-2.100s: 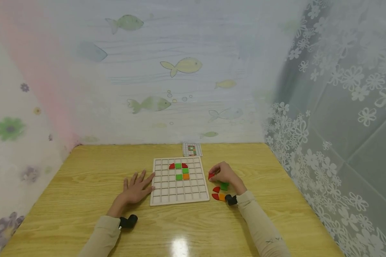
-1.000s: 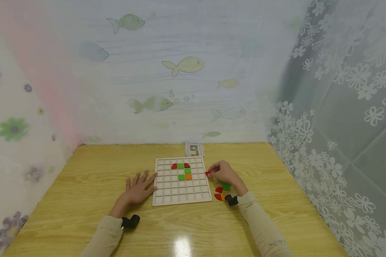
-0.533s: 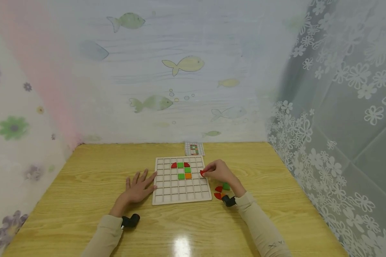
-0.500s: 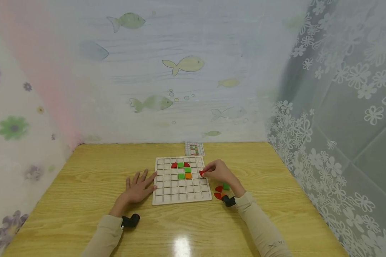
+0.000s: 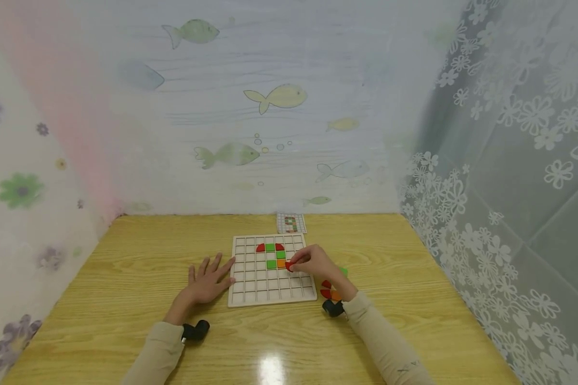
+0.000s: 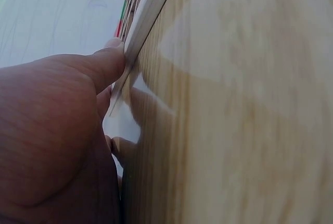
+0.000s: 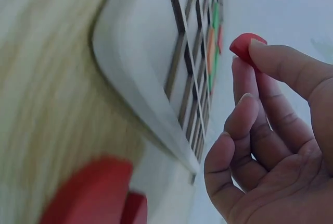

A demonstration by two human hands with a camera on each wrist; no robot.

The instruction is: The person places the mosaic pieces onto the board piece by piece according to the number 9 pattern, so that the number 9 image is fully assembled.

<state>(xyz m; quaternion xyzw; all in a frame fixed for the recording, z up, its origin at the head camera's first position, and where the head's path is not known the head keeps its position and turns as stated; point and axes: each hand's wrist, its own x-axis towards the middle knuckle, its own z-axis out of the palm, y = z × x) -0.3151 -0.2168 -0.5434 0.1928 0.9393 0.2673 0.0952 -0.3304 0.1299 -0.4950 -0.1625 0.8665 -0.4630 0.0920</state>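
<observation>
My right hand (image 5: 315, 261) pinches a red quarter-circle tile (image 7: 243, 47) between thumb and fingers, above the white grid board (image 5: 255, 297). In the head view that tile overlaps the right side of an orange square tile (image 5: 281, 263) in the grid. Green squares and two red quarter-circle tiles also sit in the cells, among them a green tile (image 5: 271, 264) left of the orange one. My left hand (image 5: 205, 282) lies spread on the table, its thumb and a fingertip at the board's left edge; the left wrist view shows the thumb (image 6: 106, 62) against that edge.
Right of the board, partly under my right forearm, lie loose red tiles (image 5: 326, 293), an orange tile (image 5: 336, 295) and a green tile (image 5: 344, 272). A small printed pattern card (image 5: 291, 223) lies behind the board, near the fish-painted wall (image 5: 279, 176).
My right hand has carried the red quarter-circle tile leftward from beside the board to over the grid, next to the orange square. The left hand stays at the board's edge.
</observation>
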